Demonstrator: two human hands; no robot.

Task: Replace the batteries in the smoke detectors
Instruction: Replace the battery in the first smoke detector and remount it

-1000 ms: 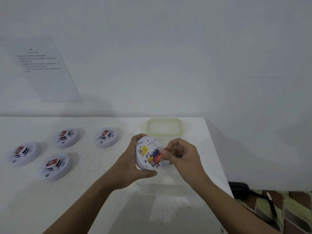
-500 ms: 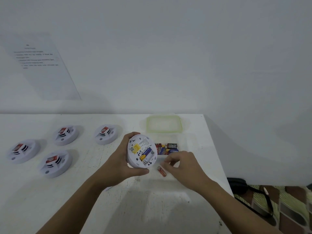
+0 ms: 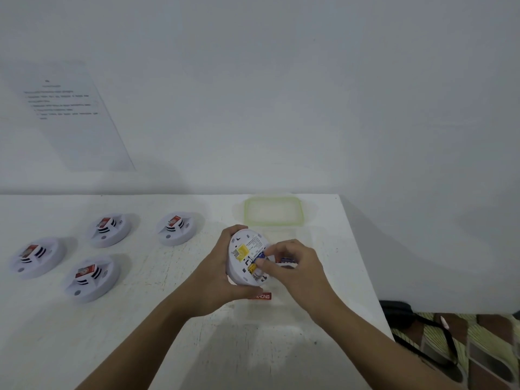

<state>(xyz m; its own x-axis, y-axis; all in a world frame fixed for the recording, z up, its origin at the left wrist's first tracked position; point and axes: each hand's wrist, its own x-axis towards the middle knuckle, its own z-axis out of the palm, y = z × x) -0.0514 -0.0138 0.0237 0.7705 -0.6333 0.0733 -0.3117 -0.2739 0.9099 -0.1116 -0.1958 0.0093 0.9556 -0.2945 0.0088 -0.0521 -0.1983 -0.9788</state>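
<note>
Head view: I see the left hand point(image 3: 216, 277) curled round the rim of the smoke detector point(image 3: 243, 249), holding it above the table point(image 3: 168, 333) with its back turned up to me. The right hand point(image 3: 298, 268) has thumb and fingertips point(image 3: 270, 253) pinching the blue battery point(image 3: 259, 257) in the open compartment. A red battery point(image 3: 263, 296) lies on the table just under the left thumb, so I judge one cell is out and this second one is in hand. The four other detectors point(image 3: 90, 277) sit face up well to the left, apparently untouched, so most of the job remains. Half a second ago the right hand was down at the table beside the red battery; now it is back up at the compartment.
</note>
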